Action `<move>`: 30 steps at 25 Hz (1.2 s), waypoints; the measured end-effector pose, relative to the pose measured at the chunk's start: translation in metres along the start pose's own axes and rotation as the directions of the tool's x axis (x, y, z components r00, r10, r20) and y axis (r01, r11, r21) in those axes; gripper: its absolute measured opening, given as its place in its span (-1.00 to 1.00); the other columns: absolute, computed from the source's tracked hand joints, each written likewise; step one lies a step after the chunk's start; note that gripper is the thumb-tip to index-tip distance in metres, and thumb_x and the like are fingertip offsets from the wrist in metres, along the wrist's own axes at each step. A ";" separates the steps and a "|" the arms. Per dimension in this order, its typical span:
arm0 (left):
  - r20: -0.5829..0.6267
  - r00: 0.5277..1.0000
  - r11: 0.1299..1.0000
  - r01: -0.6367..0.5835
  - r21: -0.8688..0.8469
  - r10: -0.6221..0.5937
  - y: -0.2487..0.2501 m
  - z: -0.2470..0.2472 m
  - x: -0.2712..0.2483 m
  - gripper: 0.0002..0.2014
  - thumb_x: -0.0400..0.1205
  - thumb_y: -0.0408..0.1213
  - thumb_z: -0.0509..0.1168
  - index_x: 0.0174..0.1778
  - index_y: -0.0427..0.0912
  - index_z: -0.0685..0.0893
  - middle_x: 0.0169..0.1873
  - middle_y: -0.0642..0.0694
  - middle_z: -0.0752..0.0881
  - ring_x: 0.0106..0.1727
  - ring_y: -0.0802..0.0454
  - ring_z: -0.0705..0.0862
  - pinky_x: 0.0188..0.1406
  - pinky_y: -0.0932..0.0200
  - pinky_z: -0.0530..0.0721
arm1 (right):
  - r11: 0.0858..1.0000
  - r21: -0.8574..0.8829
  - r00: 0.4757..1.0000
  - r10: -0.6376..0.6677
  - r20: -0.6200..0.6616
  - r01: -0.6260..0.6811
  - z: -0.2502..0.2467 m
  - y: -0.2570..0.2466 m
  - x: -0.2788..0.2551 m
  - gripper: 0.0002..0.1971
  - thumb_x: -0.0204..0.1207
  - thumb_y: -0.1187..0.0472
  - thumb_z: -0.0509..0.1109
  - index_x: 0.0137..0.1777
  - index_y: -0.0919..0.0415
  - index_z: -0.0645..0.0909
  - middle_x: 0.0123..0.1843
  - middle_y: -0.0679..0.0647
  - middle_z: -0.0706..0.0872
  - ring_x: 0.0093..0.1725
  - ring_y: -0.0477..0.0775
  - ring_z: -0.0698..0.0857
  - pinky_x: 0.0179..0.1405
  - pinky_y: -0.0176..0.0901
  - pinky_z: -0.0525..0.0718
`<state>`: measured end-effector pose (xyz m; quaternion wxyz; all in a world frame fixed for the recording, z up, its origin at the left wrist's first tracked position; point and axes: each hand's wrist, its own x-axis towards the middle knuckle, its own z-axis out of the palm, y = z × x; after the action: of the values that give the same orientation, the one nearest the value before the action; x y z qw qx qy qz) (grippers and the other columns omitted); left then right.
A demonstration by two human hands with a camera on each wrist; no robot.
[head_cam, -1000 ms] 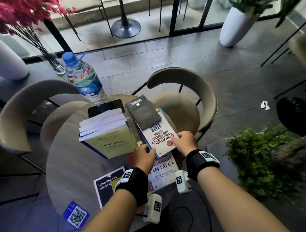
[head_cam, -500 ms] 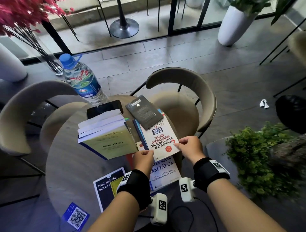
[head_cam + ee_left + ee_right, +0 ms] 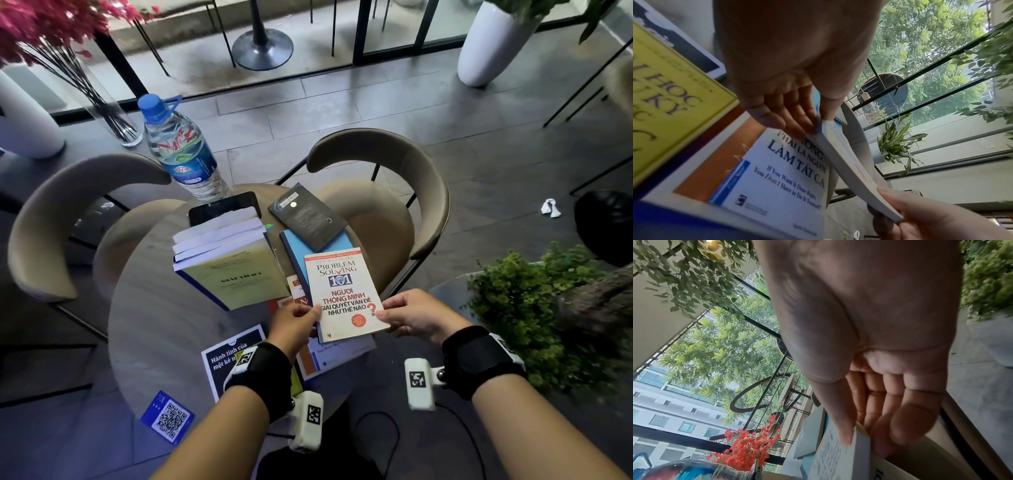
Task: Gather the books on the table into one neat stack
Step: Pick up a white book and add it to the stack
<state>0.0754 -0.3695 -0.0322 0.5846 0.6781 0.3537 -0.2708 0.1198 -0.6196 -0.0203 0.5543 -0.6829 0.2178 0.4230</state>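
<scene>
Got my left hand and right hand pinching the near corners of the white Problem Solving 101 paperback, lifted above the white-and-orange book on the round table.

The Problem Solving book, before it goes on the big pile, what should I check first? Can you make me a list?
1. Both hands hold the Problem Solving book: left hand and right hand pinch its near corners. Ok.
2. Book lifted off the books under it: near edge is up in the left wrist view. Ok.
3. Pile has a flat top: yellow cover lies bare. Ok.
4. Pile is neat: its books are fanned out. Not ok.
5. Other books left to gather: blue book, dark booklet. Not ok.
6. Water bottle clear of the path: cannot tell.
</scene>
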 end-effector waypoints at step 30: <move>-0.097 0.709 0.683 -0.619 0.387 0.698 -0.002 -0.150 -0.039 -0.76 0.56 -0.42 0.55 0.10 -0.11 0.82 0.03 0.12 0.87 0.06 0.31 0.82 0.11 0.21 0.81 | 0.673 -0.519 0.832 -0.533 0.154 0.527 0.102 -0.081 0.004 -0.87 0.39 0.26 0.72 -0.28 0.06 0.84 -0.32 -0.06 0.88 -0.30 -0.11 0.81 -0.20 -0.14 0.77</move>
<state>0.0432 -0.2279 0.0230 0.4753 0.8739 0.1010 -0.0121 0.1500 -0.4991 0.0199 0.4359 -0.8461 -0.1150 0.2842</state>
